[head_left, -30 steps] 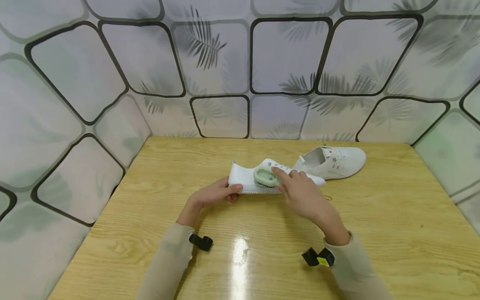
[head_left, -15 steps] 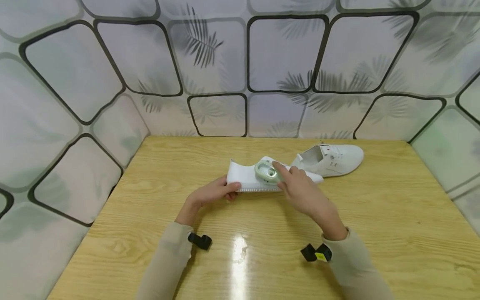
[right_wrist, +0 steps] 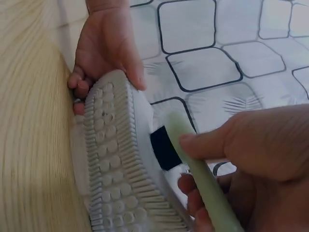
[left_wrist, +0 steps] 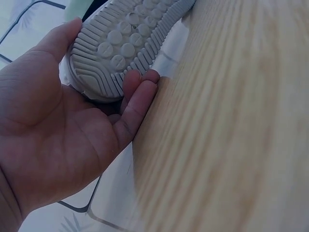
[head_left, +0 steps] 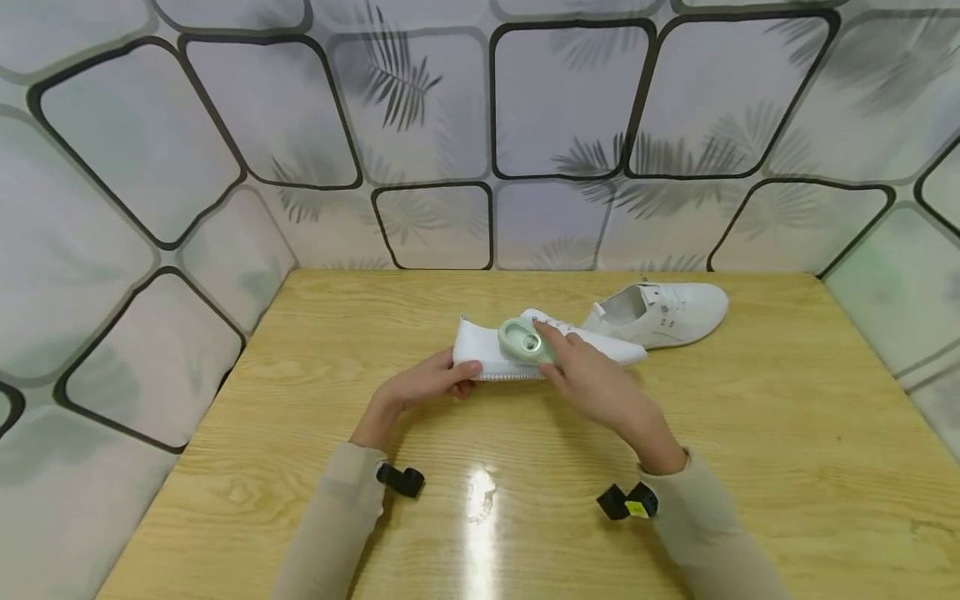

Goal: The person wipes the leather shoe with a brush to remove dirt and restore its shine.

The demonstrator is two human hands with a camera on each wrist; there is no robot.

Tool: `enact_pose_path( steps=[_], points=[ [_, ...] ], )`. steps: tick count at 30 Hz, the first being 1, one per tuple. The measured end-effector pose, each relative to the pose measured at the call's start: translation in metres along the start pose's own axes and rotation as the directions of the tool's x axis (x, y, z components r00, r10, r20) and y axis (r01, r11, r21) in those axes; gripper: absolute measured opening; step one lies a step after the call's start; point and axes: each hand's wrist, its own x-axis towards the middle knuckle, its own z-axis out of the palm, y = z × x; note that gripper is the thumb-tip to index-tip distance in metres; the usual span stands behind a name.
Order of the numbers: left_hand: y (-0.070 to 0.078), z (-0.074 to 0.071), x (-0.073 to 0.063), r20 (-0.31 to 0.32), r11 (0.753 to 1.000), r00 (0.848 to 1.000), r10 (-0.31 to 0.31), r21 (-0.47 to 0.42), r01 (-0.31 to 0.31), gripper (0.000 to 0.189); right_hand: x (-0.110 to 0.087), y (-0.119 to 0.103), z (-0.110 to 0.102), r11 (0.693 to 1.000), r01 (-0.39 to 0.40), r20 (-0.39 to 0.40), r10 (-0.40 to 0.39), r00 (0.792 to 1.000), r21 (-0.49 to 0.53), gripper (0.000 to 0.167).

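My left hand (head_left: 422, 387) grips a white shoe (head_left: 480, 348) by its heel end, thumb on the near side. The shoe lies tipped on its side, and its ridged, studded sole (left_wrist: 126, 41) faces the left wrist camera. A pale green brush (head_left: 522, 340) is held in my right hand (head_left: 600, 385), with the forefinger stretched along its top. In the right wrist view the brush's dark bristles (right_wrist: 165, 148) meet the shoe's side just above the sole (right_wrist: 116, 164). The right fingers curl round the green handle (right_wrist: 212, 198).
A second white shoe (head_left: 675, 315) rests on the wooden table (head_left: 525, 483) behind and to the right of the held one, toe pointing right. Patterned wall covering (head_left: 420, 100) rises at the table's back edge and along both sides.
My right hand and the brush have shifted slightly left along the shoe's side, toward the heel. The left hand keeps its grip on the heel. The view has tilted a little.
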Motion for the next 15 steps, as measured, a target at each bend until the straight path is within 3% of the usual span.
enact_pose_path(
  steps=[4, 10, 15],
  points=[
    [-0.001, -0.0001, -0.0004, 0.004, 1.0, 1.0, 0.013, -0.011, -0.013, 0.031, 0.0004, -0.0003, -0.0005, 0.999, 0.043, 0.054, -0.044, 0.998, 0.024, 0.055],
    [-0.001, -0.0021, -0.0003, 0.01, 1.0, 1.0, 0.004, 0.003, -0.004, 0.035, -0.002, 0.0054, -0.0025, 0.999, 0.011, -0.01, -0.011, 1.0, 0.045, 0.054],
    [-0.0006, -0.0031, -0.0007, 0.016, 1.0, 1.0, 0.008, -0.003, -0.008, 0.037, 0.0029, 0.0012, 0.0043, 0.996, 0.039, 0.028, -0.042, 0.999, 0.086, 0.058]
  ],
)
